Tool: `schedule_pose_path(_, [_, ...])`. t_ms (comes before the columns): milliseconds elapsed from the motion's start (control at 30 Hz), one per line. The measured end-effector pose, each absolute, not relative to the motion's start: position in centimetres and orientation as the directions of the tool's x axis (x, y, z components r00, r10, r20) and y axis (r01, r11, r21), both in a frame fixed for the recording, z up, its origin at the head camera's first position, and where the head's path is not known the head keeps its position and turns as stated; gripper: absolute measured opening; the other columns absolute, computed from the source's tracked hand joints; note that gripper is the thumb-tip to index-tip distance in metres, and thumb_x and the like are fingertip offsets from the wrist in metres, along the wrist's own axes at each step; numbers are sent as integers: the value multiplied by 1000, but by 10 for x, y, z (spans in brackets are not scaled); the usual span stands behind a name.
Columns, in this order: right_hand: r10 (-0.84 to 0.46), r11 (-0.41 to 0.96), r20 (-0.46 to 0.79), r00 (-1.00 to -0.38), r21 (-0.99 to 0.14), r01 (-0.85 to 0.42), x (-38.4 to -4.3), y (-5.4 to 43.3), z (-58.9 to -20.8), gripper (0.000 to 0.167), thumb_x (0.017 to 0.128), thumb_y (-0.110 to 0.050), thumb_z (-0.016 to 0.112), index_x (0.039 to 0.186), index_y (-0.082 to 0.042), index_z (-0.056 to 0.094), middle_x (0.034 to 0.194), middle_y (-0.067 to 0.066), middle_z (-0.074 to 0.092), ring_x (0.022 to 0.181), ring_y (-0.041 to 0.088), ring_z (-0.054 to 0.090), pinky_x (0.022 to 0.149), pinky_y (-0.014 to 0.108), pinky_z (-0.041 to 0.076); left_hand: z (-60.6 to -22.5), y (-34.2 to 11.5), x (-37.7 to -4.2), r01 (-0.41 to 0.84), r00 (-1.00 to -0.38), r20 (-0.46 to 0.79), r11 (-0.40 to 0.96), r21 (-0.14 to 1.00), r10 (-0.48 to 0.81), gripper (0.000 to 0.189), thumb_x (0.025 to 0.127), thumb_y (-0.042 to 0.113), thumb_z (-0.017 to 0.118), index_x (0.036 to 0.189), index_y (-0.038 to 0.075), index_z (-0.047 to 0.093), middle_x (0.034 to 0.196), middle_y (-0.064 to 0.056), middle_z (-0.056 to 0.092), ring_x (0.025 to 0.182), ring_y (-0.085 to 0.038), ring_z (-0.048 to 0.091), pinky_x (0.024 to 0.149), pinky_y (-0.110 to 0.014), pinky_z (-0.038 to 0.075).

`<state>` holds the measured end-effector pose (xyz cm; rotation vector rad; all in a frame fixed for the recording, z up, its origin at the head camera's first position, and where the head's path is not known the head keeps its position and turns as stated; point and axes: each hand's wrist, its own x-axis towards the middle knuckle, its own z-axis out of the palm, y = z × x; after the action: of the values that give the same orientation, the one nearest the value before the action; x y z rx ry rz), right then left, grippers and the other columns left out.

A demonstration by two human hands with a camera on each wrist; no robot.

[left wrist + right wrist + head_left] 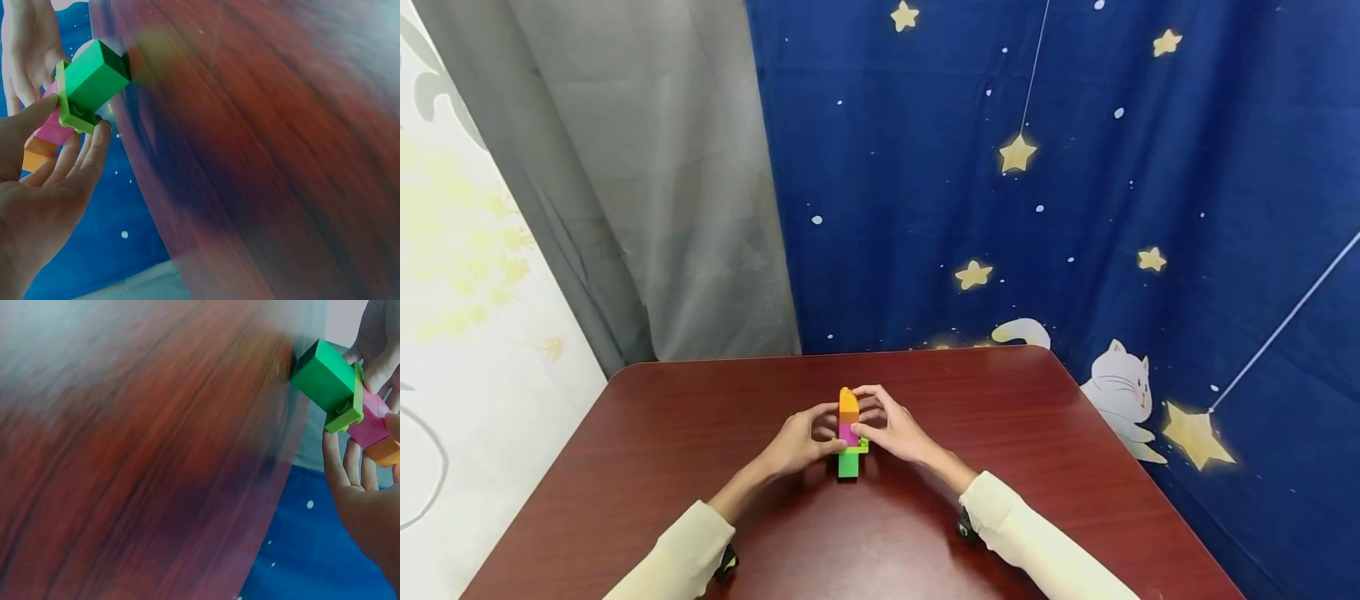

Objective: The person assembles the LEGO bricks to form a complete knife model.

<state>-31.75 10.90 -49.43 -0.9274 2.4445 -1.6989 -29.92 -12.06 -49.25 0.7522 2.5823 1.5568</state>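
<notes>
A small tower of toy building blocks stands upright between the two hands. Its bottom is a green block (847,466), close over the tabletop. Above that comes a wider lime plate (78,120) with studs at its end, then a pink block (370,425) and orange pieces (848,406) on top. My left hand (796,443) holds the tower from the left, thumb at the pink block just above the plate. From the other side my right hand (901,432) grips it, thumb on the pink block and fingers curving round behind the orange part. Some fingertips are hidden by the blocks.
The dark red wooden table (700,400) has rounded far corners. Behind its far edge hang a grey curtain (700,208) and a blue curtain (910,208) with stars and a white cat. A pale patterned surface (467,350) is at the left.
</notes>
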Motion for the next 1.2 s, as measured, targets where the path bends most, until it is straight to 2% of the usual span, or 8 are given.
schedule_pose_path(67, [-486,228,287,-826,-870,-436,-320,114,-496,62,94,-8,77,148,-18,49,135,11,62,112,26,69,91,32,57,-493,-116,-301,383,-883,215,375,844,417,68,89,8,83,146,-8,49,116,-19,72,97,-28,75,79,-31,61])
schedule_pose_path(133, [-499,228,262,-826,-880,-417,-326,119,-501,68,93,-6,78,152,-18,47,139,13,60,115,27,69,88,31,58,-495,-111,-304,367,-889,209,361,858,408,69,89,6,83,147,-8,48,115,-20,72,96,-28,75,76,-33,61])
schedule_pose_path(267, [-519,195,230,-824,-906,-376,-334,125,-508,77,90,2,77,158,-10,42,144,22,54,119,36,67,83,30,59,-498,-106,-311,323,-903,187,323,890,387,69,88,3,82,148,-8,48,115,-24,71,93,-30,75,71,-41,62])
schedule_pose_path(400, [-516,153,176,-838,-944,-293,-340,126,-510,75,92,4,74,158,-4,40,147,26,52,124,42,63,84,30,59,-499,-103,-318,287,-919,159,336,897,360,66,88,4,82,145,-7,52,117,-25,71,92,-29,75,71,-42,63])
schedule_pose_path(567, [-504,139,105,-858,-970,-200,-347,125,-509,70,94,3,73,157,-4,43,151,23,52,128,39,61,90,32,58,-501,-102,-324,272,-935,151,375,886,322,62,89,7,83,142,-9,56,117,-25,71,90,-26,75,69,-38,62])
schedule_pose_path(733, [-493,146,53,-868,-979,-143,-353,125,-510,66,94,4,71,155,-1,45,145,26,57,127,37,62,90,35,59,-505,-99,-328,233,-946,118,382,894,301,60,89,8,83,140,-10,57,117,-23,71,85,-23,74,67,-36,62])
schedule_pose_path(867, [-480,148,23,-877,-983,-107,-357,124,-514,64,95,5,71,154,2,46,141,28,59,125,34,64,90,36,59,-507,-98,-331,201,-954,91,383,902,286,58,89,8,83,138,-11,58,116,-22,71,81,-22,74,67,-36,62])
schedule_pose_path(1200, [-479,125,13,-877,-989,-83,-359,121,-521,60,97,5,68,152,8,44,144,31,55,125,39,63,90,40,59,-511,-101,-336,197,-952,82,389,900,293,53,91,9,81,135,-12,60,116,-23,71,79,-24,74,67,-38,62])
